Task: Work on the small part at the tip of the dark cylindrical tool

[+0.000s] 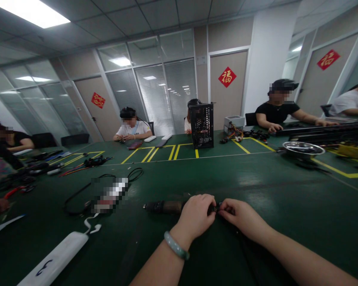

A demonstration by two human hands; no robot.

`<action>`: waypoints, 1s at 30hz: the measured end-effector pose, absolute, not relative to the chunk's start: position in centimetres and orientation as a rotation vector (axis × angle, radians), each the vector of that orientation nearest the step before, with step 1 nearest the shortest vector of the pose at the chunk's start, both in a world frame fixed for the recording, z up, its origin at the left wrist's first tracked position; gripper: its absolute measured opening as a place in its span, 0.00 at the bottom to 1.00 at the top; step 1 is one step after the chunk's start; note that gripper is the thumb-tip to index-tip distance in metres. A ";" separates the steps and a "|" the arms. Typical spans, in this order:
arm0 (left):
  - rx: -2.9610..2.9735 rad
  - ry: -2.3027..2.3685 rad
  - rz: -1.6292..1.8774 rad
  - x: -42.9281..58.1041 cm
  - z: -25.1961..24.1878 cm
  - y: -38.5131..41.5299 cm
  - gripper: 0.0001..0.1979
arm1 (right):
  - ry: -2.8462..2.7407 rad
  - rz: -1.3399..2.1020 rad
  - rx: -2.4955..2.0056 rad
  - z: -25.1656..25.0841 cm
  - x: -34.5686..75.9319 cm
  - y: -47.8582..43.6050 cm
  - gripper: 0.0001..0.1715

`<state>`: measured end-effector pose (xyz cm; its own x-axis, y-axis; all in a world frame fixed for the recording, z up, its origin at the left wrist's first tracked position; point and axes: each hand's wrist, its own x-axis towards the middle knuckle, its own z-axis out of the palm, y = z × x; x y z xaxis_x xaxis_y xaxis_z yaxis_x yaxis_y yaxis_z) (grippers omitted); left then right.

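My left hand (pixel 195 216), with a pale green bangle (pixel 176 245) on its wrist, is clenched over a dark cylindrical part (pixel 164 206), black at the far tip and brown along its middle. The part sits in the lower centre of the frame, just above the counter. My right hand (pixel 241 217) comes in from the lower right, its fingertips (pixel 223 205) pinching a small black piece (pixel 213 209) at the part's near end. Both grips are closed, and my hands nearly meet there.

The dark green counter (pixel 256 178) is marked with yellow lines. To the left of my hands lie a loop of thin black cable (pixel 77 194) and a pixelated object (pixel 110 194), too blurred to name. At the lower left is a white power strip (pixel 55 258) with a blue 3 on it. A shallow steel bowl (pixel 302 150) sits at the right, and a black perforated metal computer case (pixel 201 125) stands at upper centre. A person in a black top (pixel 277 107) and a person in a white top (pixel 133 129) sit across the counter.
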<state>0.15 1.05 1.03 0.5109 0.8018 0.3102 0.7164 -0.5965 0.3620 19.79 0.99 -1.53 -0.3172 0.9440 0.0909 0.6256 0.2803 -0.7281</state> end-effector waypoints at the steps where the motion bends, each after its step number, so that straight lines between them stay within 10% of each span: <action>1: 2.552 1.310 0.687 0.1 1.0 1.1 0.10 | -2.037 0.806 -1.406 -1.5 19.8 1.0 0.08; 30: 2.578 1.262 0.713 0.0 0.5 1.4 0.07 | -2.043 0.812 -1.417 -1.3 19.8 0.9 0.07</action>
